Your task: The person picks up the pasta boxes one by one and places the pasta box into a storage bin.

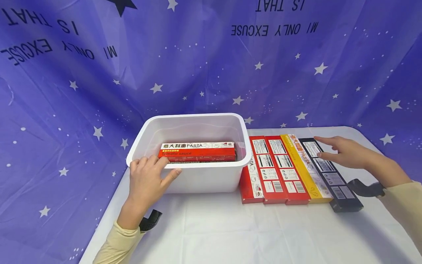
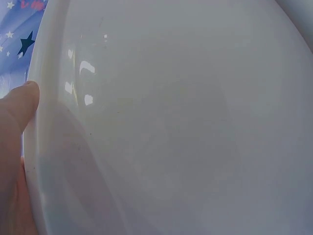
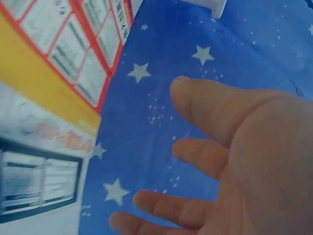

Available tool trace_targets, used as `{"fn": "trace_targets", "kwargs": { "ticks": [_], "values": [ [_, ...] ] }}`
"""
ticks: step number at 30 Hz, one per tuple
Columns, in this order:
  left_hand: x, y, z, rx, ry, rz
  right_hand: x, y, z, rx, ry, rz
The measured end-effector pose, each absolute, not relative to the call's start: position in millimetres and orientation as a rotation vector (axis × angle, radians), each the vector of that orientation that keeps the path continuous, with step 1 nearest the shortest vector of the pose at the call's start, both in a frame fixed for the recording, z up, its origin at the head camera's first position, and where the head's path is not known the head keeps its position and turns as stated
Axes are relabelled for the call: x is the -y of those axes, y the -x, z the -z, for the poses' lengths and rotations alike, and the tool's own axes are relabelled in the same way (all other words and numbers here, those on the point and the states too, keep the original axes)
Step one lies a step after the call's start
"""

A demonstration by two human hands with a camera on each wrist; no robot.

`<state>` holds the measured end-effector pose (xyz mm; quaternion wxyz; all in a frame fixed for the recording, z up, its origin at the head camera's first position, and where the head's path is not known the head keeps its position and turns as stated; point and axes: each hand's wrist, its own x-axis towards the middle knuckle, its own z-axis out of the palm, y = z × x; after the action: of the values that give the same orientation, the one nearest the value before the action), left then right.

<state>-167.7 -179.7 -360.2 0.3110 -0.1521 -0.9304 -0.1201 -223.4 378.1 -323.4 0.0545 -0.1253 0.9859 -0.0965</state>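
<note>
A big purple cloth [image 1: 204, 69] with white stars and upside-down black words hangs at the back, and in front of it is a white table [image 1: 211, 231]. On the table sits a white tub [image 1: 204, 181]. Just to the right of the tub, five long boxes lie side by side in a row: three red boxes [image 1: 274, 170], then a yellow box [image 1: 302, 170], then a black box [image 1: 341, 187] at the far right end, which pokes out closest to the front. Inside the tub, near its front wall, is another long box, the tomato pasta box [image 1: 197, 151] (it is red and white, and says "Tomato sauce"), with a strip of a darker box peeking out under it. The left hand [image 1: 148, 179] holds the front rim of the tub near its left corner, fingers bent over the edge and thumb on the outside. The right hand [image 1: 354, 152] is wide apart at the black box, with nothing held in it, and I cannot tell if its fingertips touch. A small black piece [image 1: 150, 220] sits at the left wrist
</note>
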Motion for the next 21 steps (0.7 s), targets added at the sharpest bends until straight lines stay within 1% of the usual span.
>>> {"fn": "trace_targets", "kwargs": {
  "ticks": [13, 21],
  "values": [
    [179, 168, 361, 2.465, 0.4, 0.319, -414, 178, 381, -3.008, 0.17, 0.365],
    [179, 169, 361, 2.455, 0.4, 0.327, -423, 165, 410, -2.993, 0.135, 0.439]
  ]
}}
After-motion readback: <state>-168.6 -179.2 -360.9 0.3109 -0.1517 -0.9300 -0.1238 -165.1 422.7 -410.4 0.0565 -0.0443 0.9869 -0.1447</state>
